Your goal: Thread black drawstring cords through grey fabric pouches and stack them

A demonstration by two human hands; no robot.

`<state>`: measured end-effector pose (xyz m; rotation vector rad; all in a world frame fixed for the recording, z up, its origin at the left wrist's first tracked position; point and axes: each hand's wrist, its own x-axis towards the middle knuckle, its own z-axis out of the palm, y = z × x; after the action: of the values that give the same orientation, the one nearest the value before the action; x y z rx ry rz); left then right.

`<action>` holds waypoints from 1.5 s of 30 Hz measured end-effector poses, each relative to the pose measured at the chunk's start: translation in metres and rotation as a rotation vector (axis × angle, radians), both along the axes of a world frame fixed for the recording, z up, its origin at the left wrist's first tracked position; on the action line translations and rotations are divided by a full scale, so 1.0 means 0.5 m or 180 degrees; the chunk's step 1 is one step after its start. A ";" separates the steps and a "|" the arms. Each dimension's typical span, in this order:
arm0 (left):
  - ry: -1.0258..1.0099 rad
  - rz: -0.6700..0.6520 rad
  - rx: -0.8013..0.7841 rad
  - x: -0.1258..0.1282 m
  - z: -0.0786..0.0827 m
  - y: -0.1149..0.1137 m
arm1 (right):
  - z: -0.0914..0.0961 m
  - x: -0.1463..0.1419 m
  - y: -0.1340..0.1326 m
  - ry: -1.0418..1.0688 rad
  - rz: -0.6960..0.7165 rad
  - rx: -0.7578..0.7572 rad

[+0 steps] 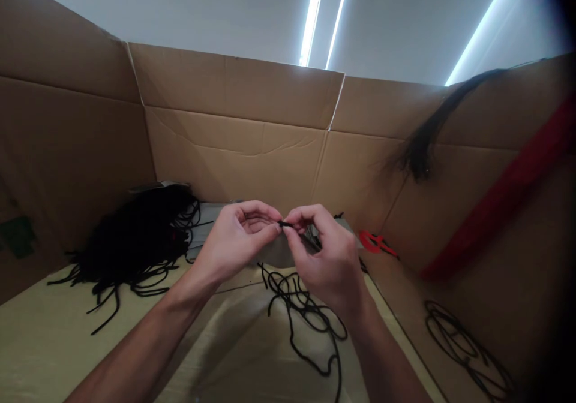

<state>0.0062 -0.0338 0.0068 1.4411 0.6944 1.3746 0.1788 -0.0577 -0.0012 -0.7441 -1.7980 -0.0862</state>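
Observation:
My left hand (234, 238) and my right hand (327, 259) are raised together above the table, fingertips meeting in a pinch. Between them they grip the end of a thin black cord (284, 224). The rest of that cord hangs down and lies in loose loops (306, 310) on the pale table covering under my right hand. Both hands are closed on the cord.
A big pile of black cords (135, 241) lies at the left. Cardboard walls (234, 133) enclose the workspace. Red scissors (375, 243) sit at the right. A red strip (504, 199) and a black cord bundle (423, 145) hang on the right wall. More looped cord (463, 343) lies lower right.

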 end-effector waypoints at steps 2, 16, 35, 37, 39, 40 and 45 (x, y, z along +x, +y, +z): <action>0.0017 -0.0151 0.0004 -0.005 0.001 0.002 | 0.002 0.006 0.002 -0.0182 0.0162 -0.0224; -0.0348 -0.0126 -0.0336 -0.001 -0.001 0.004 | 0.000 0.005 0.008 0.1067 0.0969 -0.1203; 0.0258 0.0449 0.0578 0.011 0.009 -0.035 | 0.014 0.017 0.004 0.1157 0.0754 -0.1051; 0.0178 0.0273 0.0450 0.012 0.012 -0.039 | 0.010 0.016 0.001 0.1102 0.0636 -0.0922; 0.0032 0.0134 0.0325 0.013 0.012 -0.041 | 0.008 0.015 -0.003 0.1068 0.0590 -0.0842; -0.0031 0.0107 0.0272 0.013 0.012 -0.041 | 0.006 0.014 -0.004 0.1052 0.0580 -0.0815; -0.0156 0.0191 0.0328 0.017 0.004 -0.035 | 0.006 0.016 -0.005 0.0800 0.0506 -0.0667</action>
<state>0.0145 -0.0512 0.0087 1.4723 0.6480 1.5061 0.1868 -0.0602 0.0020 -0.7215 -1.6325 0.2932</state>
